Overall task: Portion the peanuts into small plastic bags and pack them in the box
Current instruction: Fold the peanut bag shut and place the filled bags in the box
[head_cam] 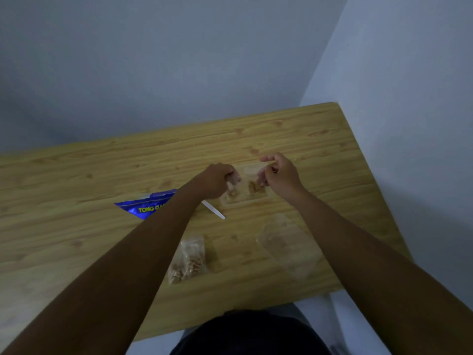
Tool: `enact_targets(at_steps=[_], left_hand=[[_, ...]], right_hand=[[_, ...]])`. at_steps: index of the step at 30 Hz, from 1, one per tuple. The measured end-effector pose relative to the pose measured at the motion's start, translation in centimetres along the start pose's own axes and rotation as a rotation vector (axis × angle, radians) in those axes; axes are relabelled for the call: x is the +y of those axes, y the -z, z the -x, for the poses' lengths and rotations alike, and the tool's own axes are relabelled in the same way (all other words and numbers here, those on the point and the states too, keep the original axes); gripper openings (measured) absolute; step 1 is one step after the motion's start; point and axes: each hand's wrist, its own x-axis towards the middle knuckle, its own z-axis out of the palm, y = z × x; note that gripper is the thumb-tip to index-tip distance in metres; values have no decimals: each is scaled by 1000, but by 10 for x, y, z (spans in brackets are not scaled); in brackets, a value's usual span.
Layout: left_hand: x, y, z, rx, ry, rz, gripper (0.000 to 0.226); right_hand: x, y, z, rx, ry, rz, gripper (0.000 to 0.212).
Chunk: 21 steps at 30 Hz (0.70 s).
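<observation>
Head: left hand [217,179], right hand [281,175] pinch bag [247,192] edges.

The snack packet [143,207] lies left of the filled bag [189,260], empty bags [286,247] right.

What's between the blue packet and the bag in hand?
Head view: the left forearm crosses that stretch, and a white strip lies on the table beside it, short of the bag.

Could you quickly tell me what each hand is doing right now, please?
Left hand: grips the left side of a small clear bag with peanuts in it.
Right hand: pinches the same bag's right side.
</observation>
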Motion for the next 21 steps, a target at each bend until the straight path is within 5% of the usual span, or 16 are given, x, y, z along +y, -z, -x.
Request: enact_targets(at_steps=[10, 15, 21], left_hand=[[-2, -14, -42, -117, 123, -190, 39], [0, -25, -43, 91, 231, -420, 35], [-10, -49, -23, 359, 0, -741, 43]], right_hand=[[28, -19, -37, -50, -16, 312, 29], [35, -25, -39, -25, 150, 517, 29], [36, -31, -17, 58, 401, 588, 29]])
